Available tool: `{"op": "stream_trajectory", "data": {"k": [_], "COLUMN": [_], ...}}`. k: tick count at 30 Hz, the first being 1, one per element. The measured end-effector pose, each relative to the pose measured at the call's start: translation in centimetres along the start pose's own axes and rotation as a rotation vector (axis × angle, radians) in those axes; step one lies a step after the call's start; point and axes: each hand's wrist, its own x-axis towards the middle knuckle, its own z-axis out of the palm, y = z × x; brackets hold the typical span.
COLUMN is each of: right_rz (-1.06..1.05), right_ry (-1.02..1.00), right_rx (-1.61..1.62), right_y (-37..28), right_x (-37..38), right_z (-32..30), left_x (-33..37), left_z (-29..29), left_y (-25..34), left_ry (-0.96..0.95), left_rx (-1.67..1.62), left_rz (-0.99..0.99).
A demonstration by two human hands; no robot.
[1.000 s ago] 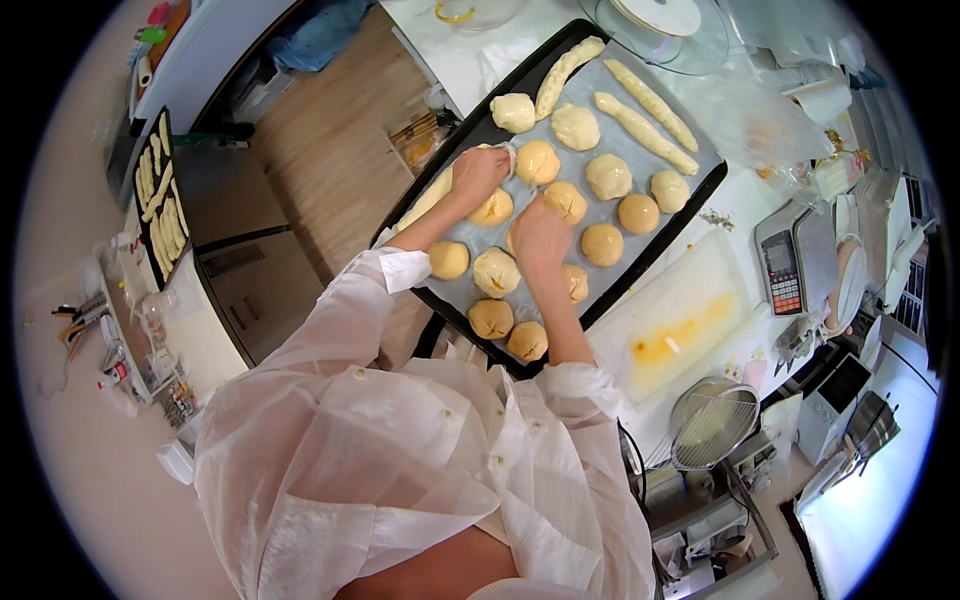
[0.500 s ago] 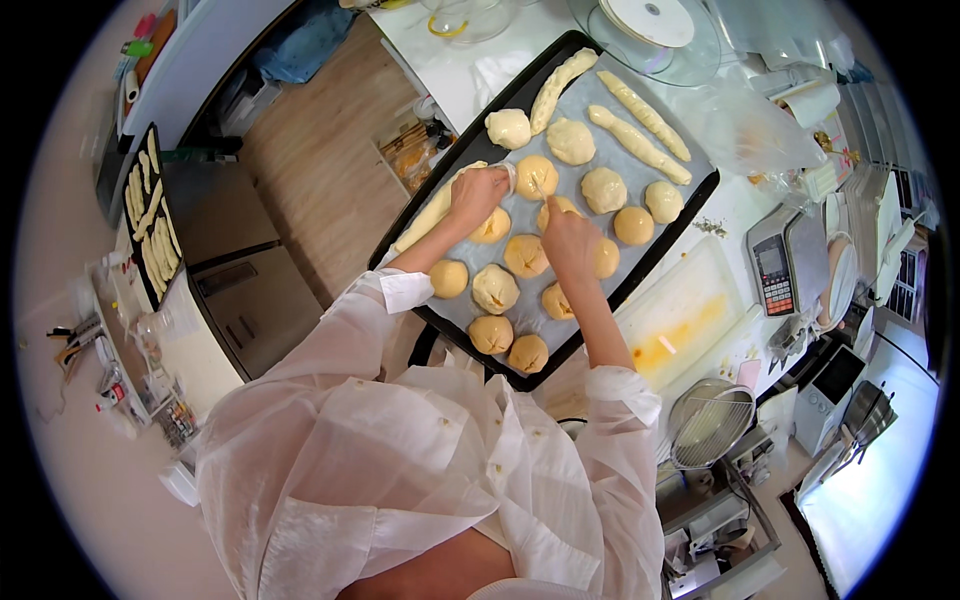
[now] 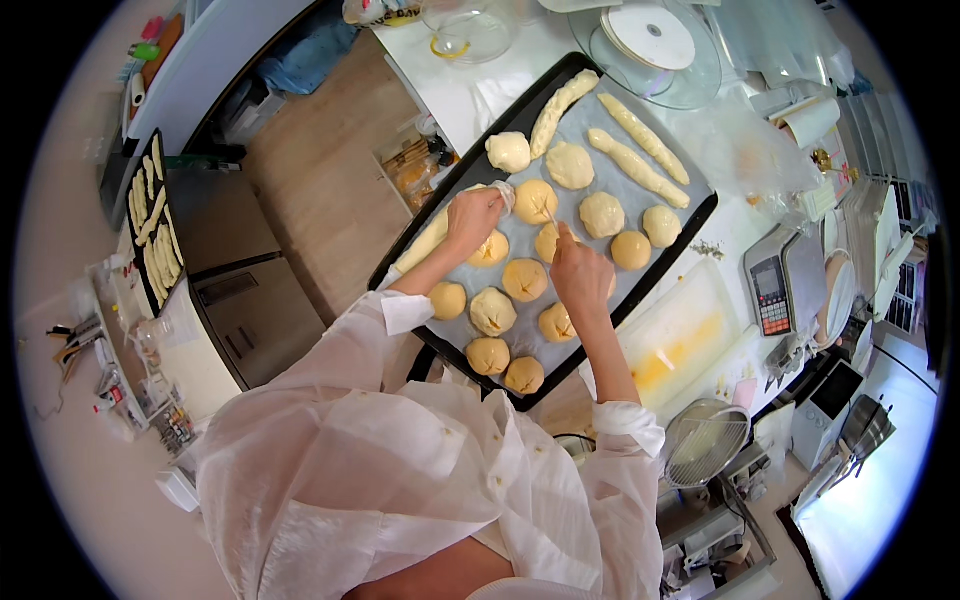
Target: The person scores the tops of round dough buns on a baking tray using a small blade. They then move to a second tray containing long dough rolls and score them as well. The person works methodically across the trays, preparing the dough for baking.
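A black baking tray [image 3: 716, 204] lined with pale paper holds several round dough balls and a few long dough strips. Cuts mark the tops of several balls. My right hand [image 3: 582, 272] is closed around a thin, slim-tipped tool [image 3: 551, 213], most of it hidden in the fingers. Its tip points at the edge of a glossy dough ball [image 3: 533, 201]; whether it touches, I cannot tell. Left of that ball, my left hand [image 3: 472, 217] pinches a crumpled whitish piece, perhaps film or tissue [image 3: 507, 195]. Beneath that hand lies a long dough strip [image 3: 424, 243].
Right of the tray are a yellow-stained translucent board [image 3: 690, 335], a kitchen scale [image 3: 775, 275] and a round wire rack [image 3: 708, 440]. A glass turntable [image 3: 690, 75] and clear bowl [image 3: 468, 28] stand beyond. Far left, another black tray [image 3: 155, 225] carries dough strips.
My view has shifted, so the tray sits slightly lower in the picture. My right hand has drawn back a little toward me and turned. The left hand still pinches the whitish piece beside the same ball.
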Motion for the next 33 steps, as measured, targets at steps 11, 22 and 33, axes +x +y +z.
{"op": "stream_trajectory", "data": {"k": [11,22,33], "right_rz": [0.177,0.082,-0.202], "right_ry": [-0.09,-0.073,0.041], "right_rx": [0.155,0.095,-0.142], "right_y": [-5.5,-6.6,-2.7], "right_x": [11.0,6.1,9.2], "right_z": [1.4,4.0,4.1], "left_x": [5.1,5.4,5.6], "left_z": [-2.8,-1.6,-1.5], "left_y": [-1.0,-3.0,-2.9], "left_ry": [0.015,0.017,-0.002], "left_rx": [0.139,0.154,0.225], "left_rz": [-0.101,-0.001,0.04]}}
